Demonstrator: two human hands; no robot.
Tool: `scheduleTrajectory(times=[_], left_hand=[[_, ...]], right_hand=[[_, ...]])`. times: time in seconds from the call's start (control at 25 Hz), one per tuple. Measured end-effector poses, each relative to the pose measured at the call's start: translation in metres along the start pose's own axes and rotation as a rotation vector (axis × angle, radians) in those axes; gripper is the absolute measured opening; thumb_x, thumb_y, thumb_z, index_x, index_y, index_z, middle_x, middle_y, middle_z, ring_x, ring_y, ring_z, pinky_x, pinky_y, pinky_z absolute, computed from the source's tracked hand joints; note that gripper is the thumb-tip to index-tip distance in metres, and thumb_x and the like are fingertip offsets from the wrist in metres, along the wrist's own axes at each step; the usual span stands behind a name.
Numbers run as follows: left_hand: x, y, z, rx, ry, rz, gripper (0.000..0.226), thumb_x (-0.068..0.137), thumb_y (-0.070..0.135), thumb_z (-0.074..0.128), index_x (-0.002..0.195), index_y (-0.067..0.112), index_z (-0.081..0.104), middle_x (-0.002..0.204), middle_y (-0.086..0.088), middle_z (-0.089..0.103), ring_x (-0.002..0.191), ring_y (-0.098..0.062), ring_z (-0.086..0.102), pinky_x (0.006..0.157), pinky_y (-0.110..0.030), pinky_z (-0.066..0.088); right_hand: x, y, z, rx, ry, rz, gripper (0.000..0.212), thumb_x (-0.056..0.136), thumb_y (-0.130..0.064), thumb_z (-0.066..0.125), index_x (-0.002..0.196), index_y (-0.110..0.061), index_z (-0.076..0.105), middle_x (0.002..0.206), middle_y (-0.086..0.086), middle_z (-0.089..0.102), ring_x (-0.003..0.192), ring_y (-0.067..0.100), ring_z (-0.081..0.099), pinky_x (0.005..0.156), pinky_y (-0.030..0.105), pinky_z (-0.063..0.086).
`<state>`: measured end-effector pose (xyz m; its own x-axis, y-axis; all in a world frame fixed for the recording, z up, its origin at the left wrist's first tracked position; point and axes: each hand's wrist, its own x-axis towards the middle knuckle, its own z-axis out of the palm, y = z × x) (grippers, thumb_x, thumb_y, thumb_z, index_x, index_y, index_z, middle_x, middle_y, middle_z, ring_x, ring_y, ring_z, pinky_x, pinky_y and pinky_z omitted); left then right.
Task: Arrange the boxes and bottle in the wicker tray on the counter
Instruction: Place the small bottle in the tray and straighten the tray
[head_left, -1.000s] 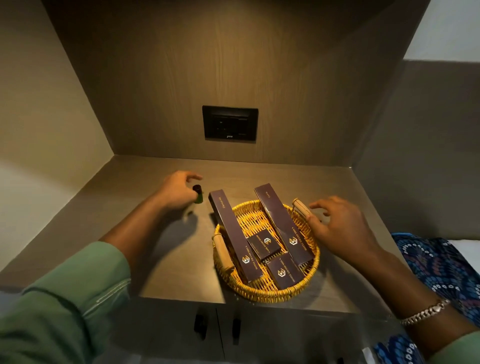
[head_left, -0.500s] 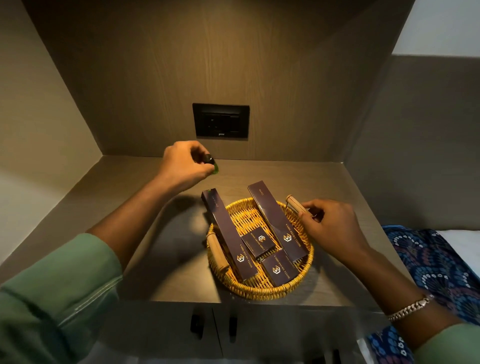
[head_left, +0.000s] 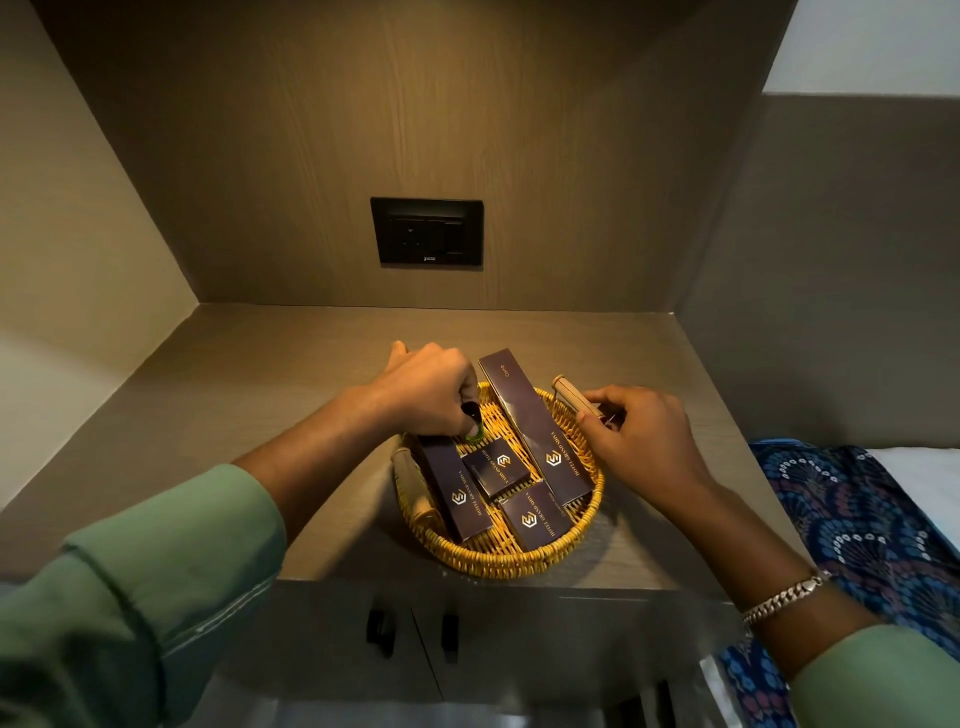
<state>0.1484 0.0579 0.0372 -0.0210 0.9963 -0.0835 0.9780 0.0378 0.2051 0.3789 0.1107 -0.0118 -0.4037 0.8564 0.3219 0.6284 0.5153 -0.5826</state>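
Much of the small green bottle (head_left: 474, 427) is covered by the left hand (head_left: 431, 392) – only a dark cap and a sliver of green glass show below the curled fingers, so its shape and label cannot be made out. The same hand hides the far end of the left long box (head_left: 457, 488), and whether the bottle touches that box or the weave beneath it cannot be told. The right hand (head_left: 641, 441) covers the near part of the right wooden handle (head_left: 569, 396), and its fingertips are tucked out of sight. Both forearms are cut off by the lower edge of the view, in green sleeves; a metal bracelet (head_left: 784, 597) sits on the right wrist.

The left hand is closed narrow around the bottle, pinching it over the far-left part of the wicker tray (head_left: 498, 564), just beyond the small box (head_left: 496, 467). The right hand is curled on the tray's right handle and rim – gripping it, as far as the view shows.

The tray sits on the counter (head_left: 234, 415) near its front edge. Inside lie four dark boxes with gold logos: the left long box, the right long box (head_left: 535, 431) leaning over the far rim, the small box between them, and another small box (head_left: 535, 517) at the near side. The left wooden handle (head_left: 413, 483) lies beside the left long box. A black socket plate (head_left: 427, 231) is set in the back wall.
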Motion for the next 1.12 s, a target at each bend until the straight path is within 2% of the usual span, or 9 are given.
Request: scheduleTrajectory(times=[0.24, 0.4, 0.48, 0.6, 0.64, 0.72, 0.8, 0.92, 1.12], left_hand=[[0.003, 0.002, 0.009, 0.054, 0.012, -0.022, 0.026, 0.072, 0.043, 0.074, 0.089, 0.026, 0.065, 0.088, 0.007, 0.065, 0.093, -0.017, 0.053, 0.093, -0.049, 0.028], [-0.001, 0.007, 0.003, 0.021, 0.038, -0.044, 0.045, 0.073, 0.043, 0.073, 0.113, 0.026, 0.062, 0.099, 0.007, 0.064, 0.105, -0.019, 0.051, 0.099, -0.052, 0.029], [-0.016, 0.006, -0.004, -0.119, 0.213, -0.057, 0.042, 0.075, 0.04, 0.071, 0.112, 0.024, 0.061, 0.094, 0.007, 0.064, 0.1, -0.019, 0.053, 0.091, -0.046, 0.039], [-0.06, -0.001, -0.002, -0.332, 0.536, -0.203, 0.018, 0.078, 0.037, 0.067, 0.087, 0.021, 0.065, 0.071, 0.003, 0.062, 0.071, -0.017, 0.058, 0.064, -0.036, 0.05], [-0.077, -0.002, 0.005, -0.352, 0.528, -0.314, 0.017, 0.078, 0.039, 0.066, 0.081, 0.023, 0.062, 0.069, 0.001, 0.061, 0.067, -0.017, 0.057, 0.06, -0.034, 0.051], [-0.108, 0.003, 0.022, -0.435, 0.346, -0.514, 0.019, 0.079, 0.039, 0.067, 0.081, 0.023, 0.057, 0.072, 0.0, 0.062, 0.066, -0.017, 0.06, 0.055, -0.031, 0.049], [-0.124, 0.011, 0.038, -0.59, 0.246, -0.584, 0.018, 0.081, 0.033, 0.069, 0.087, 0.024, 0.055, 0.076, -0.001, 0.065, 0.063, -0.012, 0.064, 0.046, -0.025, 0.047], [-0.125, 0.011, 0.047, -0.708, 0.348, -0.609, 0.014, 0.083, 0.02, 0.069, 0.088, 0.022, 0.056, 0.074, 0.0, 0.065, 0.054, -0.008, 0.062, 0.038, -0.018, 0.043], [-0.116, -0.026, 0.029, -0.73, 0.428, -0.669, 0.005, 0.084, 0.01, 0.063, 0.085, 0.015, 0.066, 0.067, -0.006, 0.066, 0.05, -0.015, 0.061, 0.042, -0.027, 0.05]], right_hand=[[-0.001, 0.002, -0.003, 0.015, -0.004, -0.02, 0.029, 0.084, -0.023, 0.066, 0.111, -0.013, 0.07, 0.092, 0.005, 0.074, 0.069, 0.007, 0.059, 0.064, 0.027, 0.05], [0.001, 0.003, -0.005, 0.006, -0.036, -0.018, 0.031, 0.085, -0.026, 0.066, 0.112, -0.012, 0.069, 0.094, 0.006, 0.074, 0.074, 0.01, 0.061, 0.067, 0.029, 0.052], [0.003, 0.003, -0.006, 0.017, -0.049, -0.019, 0.032, 0.085, -0.027, 0.067, 0.113, -0.012, 0.068, 0.096, 0.006, 0.073, 0.078, 0.013, 0.063, 0.07, 0.031, 0.053], [0.005, 0.003, -0.005, 0.073, -0.025, -0.032, 0.024, 0.083, -0.023, 0.068, 0.106, -0.015, 0.072, 0.091, 0.003, 0.074, 0.076, 0.015, 0.065, 0.069, 0.029, 0.052], [0.005, 0.003, -0.003, 0.088, -0.02, -0.032, 0.022, 0.083, -0.021, 0.068, 0.104, -0.016, 0.073, 0.089, 0.002, 0.074, 0.074, 0.013, 0.064, 0.065, 0.025, 0.05], [0.005, 0.003, 0.0, 0.111, 0.003, 0.0, 0.019, 0.083, -0.02, 0.068, 0.101, -0.015, 0.074, 0.086, 0.002, 0.074, 0.071, 0.01, 0.062, 0.063, 0.024, 0.048], [0.006, 0.001, 0.004, 0.136, 0.047, 0.048, 0.016, 0.081, -0.022, 0.069, 0.093, -0.016, 0.076, 0.079, -0.001, 0.073, 0.069, 0.011, 0.063, 0.063, 0.027, 0.049], [0.007, -0.008, 0.012, 0.17, 0.091, 0.104, 0.013, 0.079, -0.028, 0.071, 0.083, -0.017, 0.077, 0.07, -0.005, 0.069, 0.067, 0.011, 0.063, 0.062, 0.029, 0.047], [0.004, -0.037, 0.033, 0.23, 0.096, 0.167, 0.009, 0.076, -0.025, 0.071, 0.067, -0.022, 0.071, 0.063, -0.01, 0.065, 0.062, 0.009, 0.061, 0.059, 0.027, 0.048]])
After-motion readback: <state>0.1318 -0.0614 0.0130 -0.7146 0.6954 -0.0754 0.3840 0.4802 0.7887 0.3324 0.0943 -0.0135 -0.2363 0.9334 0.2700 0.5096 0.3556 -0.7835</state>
